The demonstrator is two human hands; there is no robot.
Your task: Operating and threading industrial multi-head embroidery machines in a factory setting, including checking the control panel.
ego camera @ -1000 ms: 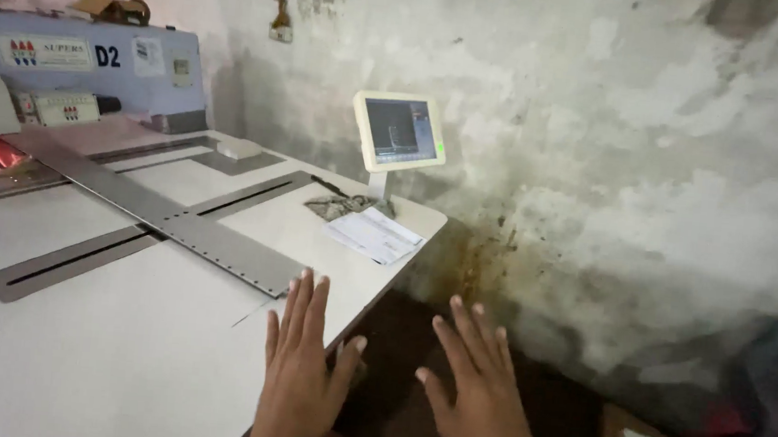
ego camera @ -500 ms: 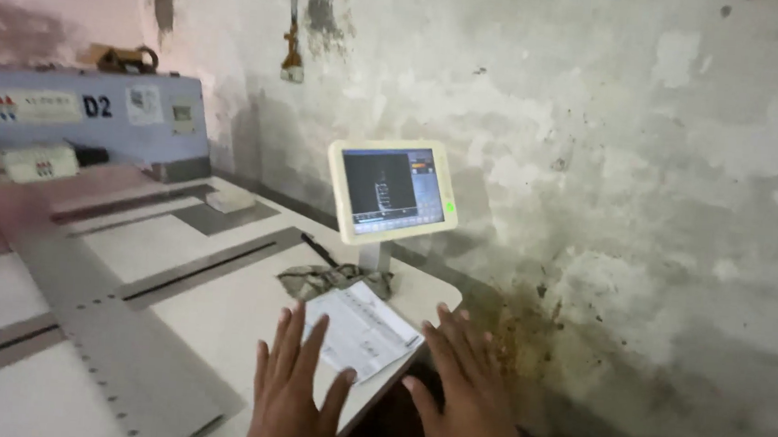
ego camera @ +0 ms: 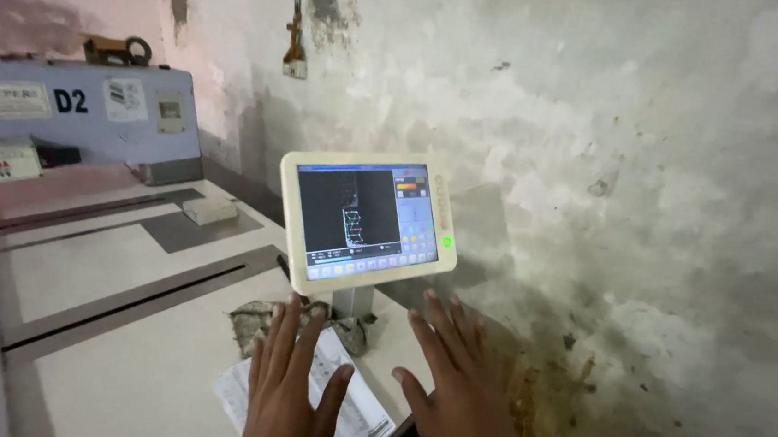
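Both hands hover flat and spread just below the touchscreen panel [ego camera: 367, 222], which stands tilted on a short post at the worktop [ego camera: 119, 354] corner, angled up to face whoever stands there. The left hand [ego camera: 287, 391] floats over a printed paper sheet [ego camera: 351, 408] lying in front of the panel's post; its grip is released, fingers splayed, holding nothing. The right hand [ego camera: 460, 391] sits to the right of the post — likewise slack and empty. A crumpled rag, or so it seems [ego camera: 256, 317], lies by the post's foot.
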